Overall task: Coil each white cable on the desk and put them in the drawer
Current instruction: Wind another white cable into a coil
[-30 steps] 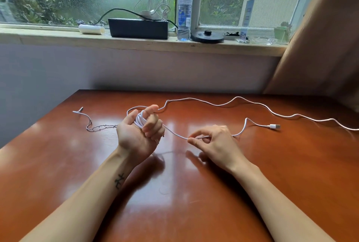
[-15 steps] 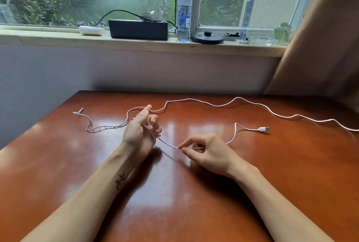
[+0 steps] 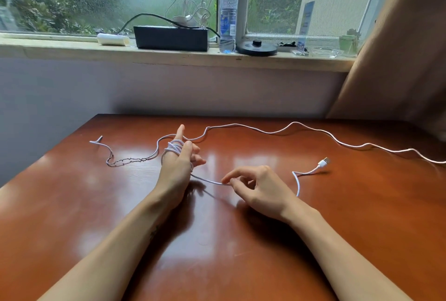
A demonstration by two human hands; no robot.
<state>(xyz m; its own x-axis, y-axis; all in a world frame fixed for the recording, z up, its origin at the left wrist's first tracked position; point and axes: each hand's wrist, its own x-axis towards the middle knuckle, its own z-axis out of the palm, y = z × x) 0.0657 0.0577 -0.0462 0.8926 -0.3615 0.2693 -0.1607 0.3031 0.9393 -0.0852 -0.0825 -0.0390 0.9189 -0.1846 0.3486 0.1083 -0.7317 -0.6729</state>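
My left hand (image 3: 178, 168) is raised over the desk (image 3: 120, 204), index finger pointing away from me. Several loops of a white cable (image 3: 174, 148) are wound round its fingers. From there the cable runs right to my right hand (image 3: 260, 192), which pinches it between thumb and forefinger. Beyond that hand the cable curls on to its USB plug (image 3: 323, 162), which lies on the desk. A second, longer white cable (image 3: 265, 131) snakes across the far side of the desk, from a tangled stretch at the left to the right edge. No drawer is in view.
The windowsill (image 3: 72, 51) behind the desk carries a black box (image 3: 171, 38) with a bundle of white wires (image 3: 190, 14) on top, a water bottle (image 3: 227, 17), a round black base (image 3: 256, 47) and a white roll (image 3: 113, 39). A brown curtain (image 3: 398, 59) hangs at the right.
My left hand has turned over from palm-up to back-up, winding the cable. My right hand slid nearer to me along the cable, and the USB plug was dragged a little leftwards.
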